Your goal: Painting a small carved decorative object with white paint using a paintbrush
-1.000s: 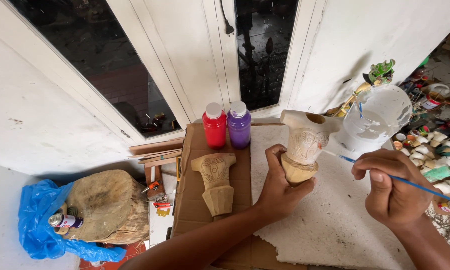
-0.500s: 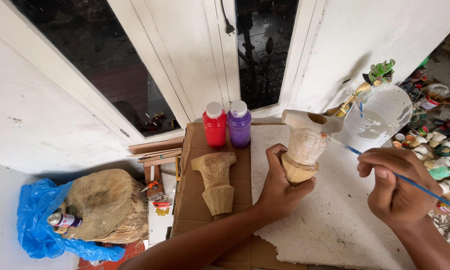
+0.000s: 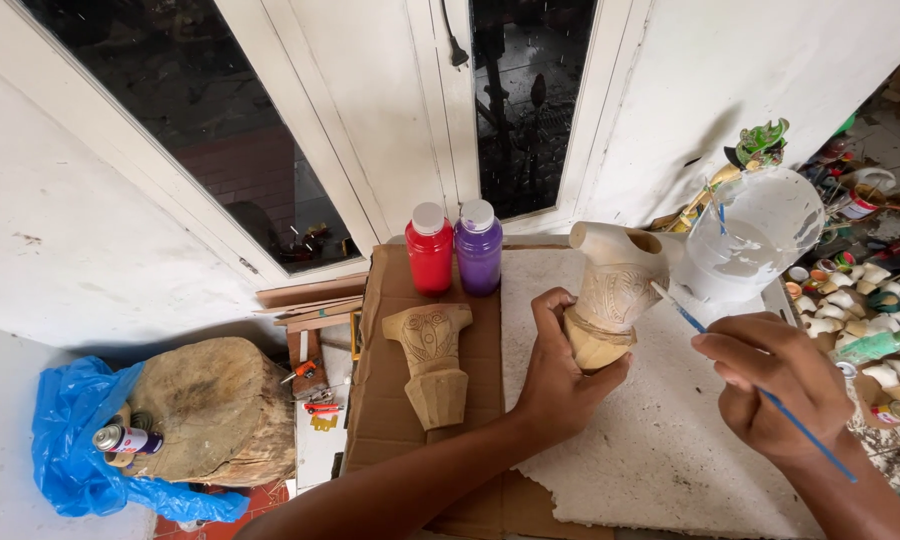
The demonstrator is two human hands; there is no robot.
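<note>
A: Your left hand (image 3: 560, 385) is wrapped around the base of the carved wooden piece (image 3: 610, 300) at the centre of the frame, fingers clamped, holding it upright on the white sheet (image 3: 660, 450) that covers the counter.

B: And the other one?

A: Your right hand (image 3: 775, 385), lower right, pinches a thin blue brush (image 3: 745, 375). Its tip sits right at the carved band on the piece's right side. I'd say the paintwork goes best if you grip low, as you do, so your fingers stay off the carving, and turn the piece with the left hand rather than stretching the brush around it. Use light strokes, so the paint settles into the grooves without flooding them.

B: What's close by?

A: The clear plastic tub of white paint (image 3: 755, 245) stands just behind the piece, to the upper right, almost touching it. A wide sweep of the brush handle could knock it, to my eye. A second carved piece (image 3: 432, 365) stands on the cardboard (image 3: 380, 400) left of centre, well apart from your left hand. Behind it are a red bottle (image 3: 429, 250) and a purple bottle (image 3: 478, 247), side by side, both capped.

B: Anything further out?

A: A tree stump (image 3: 215, 410) with a blue plastic bag (image 3: 65, 440) sits lower left, and small painted figures (image 3: 855, 300) crowd the right edge.
</note>
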